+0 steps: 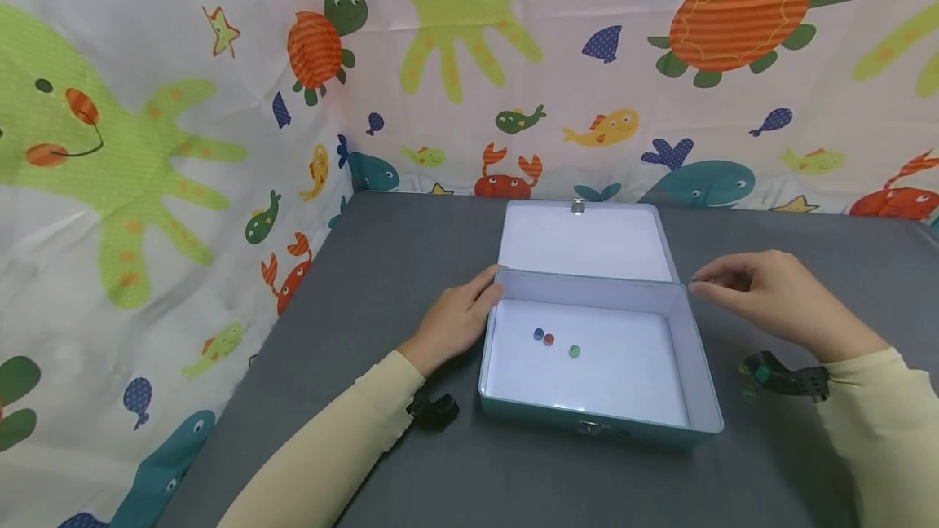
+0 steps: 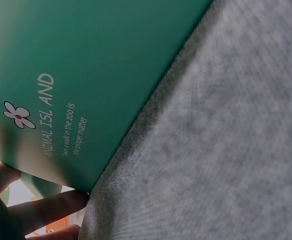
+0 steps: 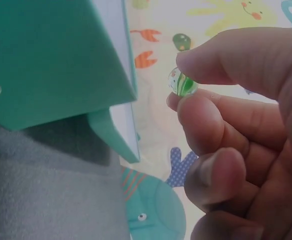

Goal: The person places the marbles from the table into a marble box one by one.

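Note:
An open green tin box with a white inside lies on the grey table, its lid folded back. Inside on its floor are a blue marble, a reddish marble and a green marble. My left hand grips the box at its back left corner, thumb at the rim; its fingers show past the corner in the left wrist view. Just off the back right corner, my right hand pinches a clear marble with green swirls between thumb and fingertips.
A small greenish round thing lies on the table beside the right wrist's black camera strap. A metal clasp sits on the lid's far edge. A curtain printed with sea animals hangs behind and left of the table.

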Tool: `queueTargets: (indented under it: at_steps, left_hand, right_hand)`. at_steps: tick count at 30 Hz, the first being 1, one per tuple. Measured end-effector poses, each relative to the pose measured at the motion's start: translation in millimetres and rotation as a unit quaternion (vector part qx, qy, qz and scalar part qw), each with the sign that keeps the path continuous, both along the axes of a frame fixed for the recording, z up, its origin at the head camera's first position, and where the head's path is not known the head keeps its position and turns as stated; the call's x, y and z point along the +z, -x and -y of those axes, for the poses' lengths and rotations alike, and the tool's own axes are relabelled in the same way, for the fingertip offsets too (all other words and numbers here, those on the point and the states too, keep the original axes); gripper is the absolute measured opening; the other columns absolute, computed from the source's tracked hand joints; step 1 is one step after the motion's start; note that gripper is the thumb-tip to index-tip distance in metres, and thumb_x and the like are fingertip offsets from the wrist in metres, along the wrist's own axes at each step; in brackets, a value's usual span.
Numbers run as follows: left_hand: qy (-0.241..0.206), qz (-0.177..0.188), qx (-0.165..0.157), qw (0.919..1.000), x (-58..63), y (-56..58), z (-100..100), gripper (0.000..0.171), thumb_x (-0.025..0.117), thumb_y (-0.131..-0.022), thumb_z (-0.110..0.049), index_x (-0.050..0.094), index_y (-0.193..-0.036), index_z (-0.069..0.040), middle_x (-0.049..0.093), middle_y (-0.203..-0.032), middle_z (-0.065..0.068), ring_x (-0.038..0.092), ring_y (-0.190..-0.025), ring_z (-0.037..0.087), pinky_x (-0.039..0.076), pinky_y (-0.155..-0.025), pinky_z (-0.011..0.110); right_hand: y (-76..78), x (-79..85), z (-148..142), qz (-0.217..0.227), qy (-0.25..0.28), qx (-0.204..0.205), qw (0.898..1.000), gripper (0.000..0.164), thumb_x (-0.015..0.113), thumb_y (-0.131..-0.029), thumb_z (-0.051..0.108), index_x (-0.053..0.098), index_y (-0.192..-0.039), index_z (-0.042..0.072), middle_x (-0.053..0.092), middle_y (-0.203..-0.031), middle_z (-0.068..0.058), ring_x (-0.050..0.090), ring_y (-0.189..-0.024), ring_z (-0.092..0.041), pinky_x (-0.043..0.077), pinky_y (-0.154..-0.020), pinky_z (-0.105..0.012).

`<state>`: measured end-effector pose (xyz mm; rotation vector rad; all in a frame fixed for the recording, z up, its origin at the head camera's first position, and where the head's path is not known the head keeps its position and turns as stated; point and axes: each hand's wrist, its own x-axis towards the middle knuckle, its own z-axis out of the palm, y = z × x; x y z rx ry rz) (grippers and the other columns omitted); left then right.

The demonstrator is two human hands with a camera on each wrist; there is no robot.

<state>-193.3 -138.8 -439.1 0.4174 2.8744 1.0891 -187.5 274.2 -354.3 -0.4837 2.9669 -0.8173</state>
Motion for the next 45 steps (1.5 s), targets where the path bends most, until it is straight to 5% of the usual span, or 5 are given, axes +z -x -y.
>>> queueTargets:
  at_steps: [15, 25, 45]
  left_hand:
    - [0.002, -0.003, -0.001, 1.0, 1.6, 0.5, -1, 0.06, 0.033, -0.11, -0.06, 0.042, -0.163, -0.032, 0.059, -0.152, 0.003, 0.06, -0.136, 0.027, 0.046, -0.113, 0.052]
    - [-0.003, -0.005, -0.006, 1.0, -0.6, 2.1, -1, 0.061, 0.033, -0.11, -0.061, 0.043, -0.162, -0.031, 0.06, -0.151, 0.004, 0.061, -0.135, 0.027, 0.047, -0.112, 0.052]
    - [0.0, -0.004, -0.009, 1.0, 0.6, 2.3, -1, 0.06, 0.033, -0.11, -0.061, 0.041, -0.163, -0.032, 0.059, -0.153, 0.003, 0.059, -0.136, 0.026, 0.046, -0.113, 0.052]
  right_hand:
    - [7.0, 15.4, 30, -0.003, 0.015, 0.017, 1.0, 0.025, 0.077, -0.097, 0.028, 0.081, -0.111, 0.008, 0.077, -0.094, -0.003, 0.062, -0.079, -0.019, 0.054, -0.066, -0.025]
    - [15.5, 17.6, 57, 0.012, 0.021, 0.035, 0.999, 0.027, 0.077, -0.097, 0.029, 0.08, -0.112, 0.007, 0.067, -0.079, -0.002, 0.055, -0.076, -0.021, 0.048, -0.059, -0.028]
    - [22.7, 15.5, 109, 0.02, 0.035, 0.097, 0.994, 0.018, 0.079, -0.095, 0.023, 0.081, -0.108, 0.011, 0.068, -0.079, 0.002, 0.057, -0.076, -0.02, 0.05, -0.062, -0.032]
